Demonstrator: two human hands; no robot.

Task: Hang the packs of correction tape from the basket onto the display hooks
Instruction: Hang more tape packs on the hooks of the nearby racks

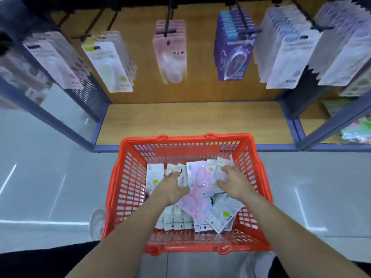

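An orange plastic basket (128, 189) stands on the floor below me, holding several loose packs of correction tape, white and pink. Both my hands are down inside it. My left hand (170, 188) lies on the packs at the left of a pink pack (199, 178), with the thumb against that pack's edge. My right hand (232, 180) has its fingers spread over a clear-fronted white pack (217, 167) at the right. Whether either hand grips a pack is unclear. Above, black display hooks (168, 19) carry rows of hanging packs: pink (170, 57), purple (232, 51) and white.
The display bay has a wooden back and a bare wooden shelf (190, 121) just behind the basket, framed by blue metal posts (100, 125). More hanging white packs (108, 63) flank both sides. Grey tiled floor (50, 177) surrounds the basket. A white shoe (97, 221) shows left of it.
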